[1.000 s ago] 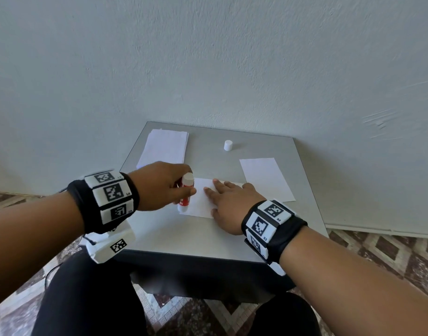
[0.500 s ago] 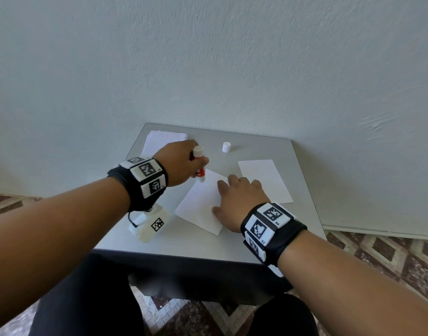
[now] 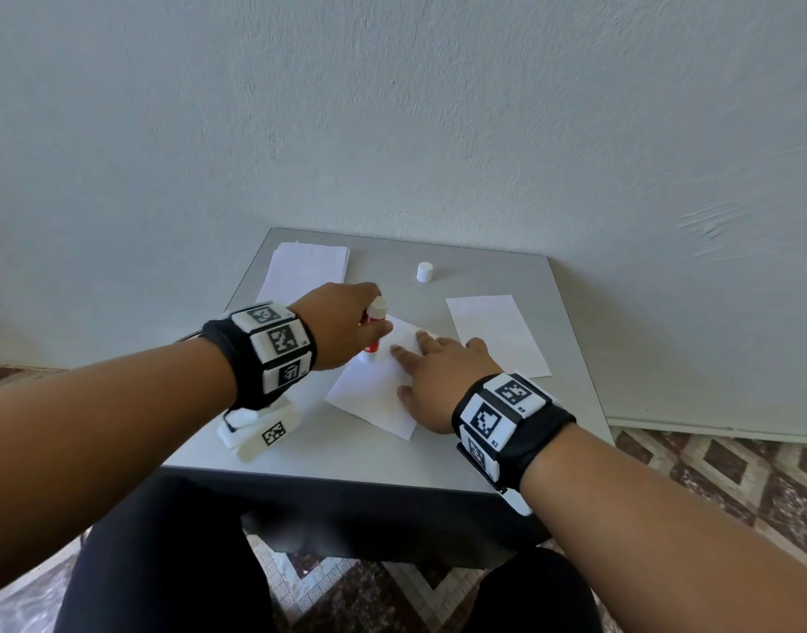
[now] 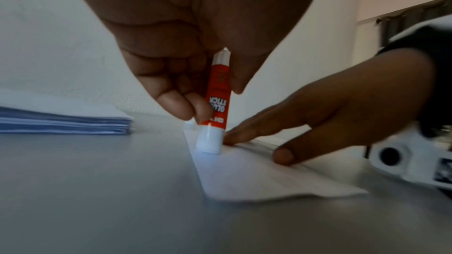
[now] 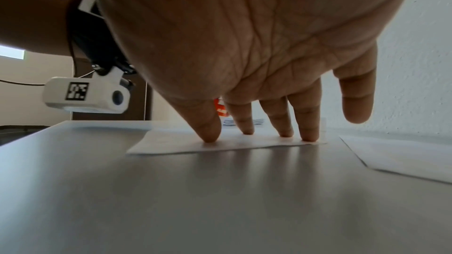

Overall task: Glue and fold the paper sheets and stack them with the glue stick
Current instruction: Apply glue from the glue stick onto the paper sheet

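A white paper sheet (image 3: 374, 395) lies skewed at the middle of the grey table (image 3: 328, 454). My left hand (image 3: 347, 331) grips a red and white glue stick (image 3: 375, 328), held upright with its lower end on the sheet's left edge (image 4: 209, 144). My right hand (image 3: 438, 381) lies flat with straight fingers pressing the sheet (image 5: 220, 146) down; its little finger is lifted in the right wrist view. The glue stick (image 5: 220, 108) shows only partly behind those fingers.
A stack of white sheets (image 3: 308, 267) lies at the table's far left (image 4: 61, 121). A single sheet (image 3: 497, 335) lies at the right. The white glue cap (image 3: 424, 271) stands at the far middle. A pale wall rises just behind the table.
The left hand ran the glue stick from the sheet's near left corner to its far corner, then came back toward me along the left edge. The sheet turned under the right hand.
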